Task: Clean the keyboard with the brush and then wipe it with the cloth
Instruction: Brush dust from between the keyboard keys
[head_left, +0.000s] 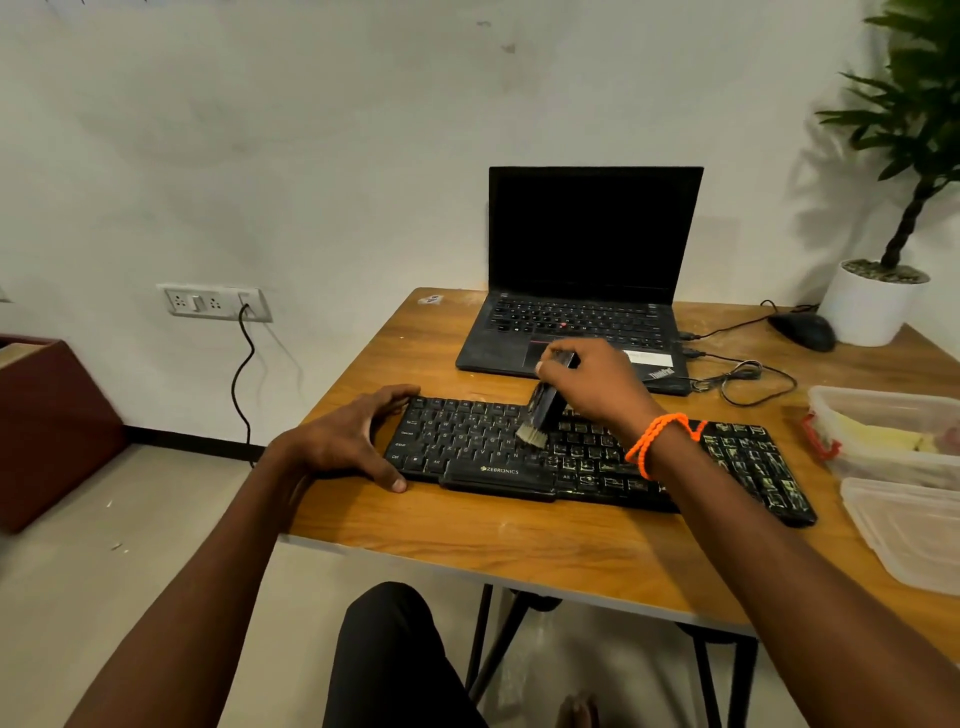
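Note:
A black keyboard (467, 447) lies across the wooden table (467, 540), its right half dusty with pale debris. My right hand (597, 389) grips a black brush (543, 410) by its handle; the pale bristles touch the keys near the keyboard's middle. My left hand (353, 436) holds the keyboard's left end, fingers curved over the far corner and thumb at the front edge. An orange cord is tied round my right wrist. A yellow cloth-like thing lies inside a clear container (883, 431) at the right.
An open black laptop (587, 291) stands behind the keyboard. A mouse (802, 330) with its cable and a potted plant (872, 306) sit at the back right. A clear lid (914, 530) lies at the right edge. A wall socket (213, 302) is at left.

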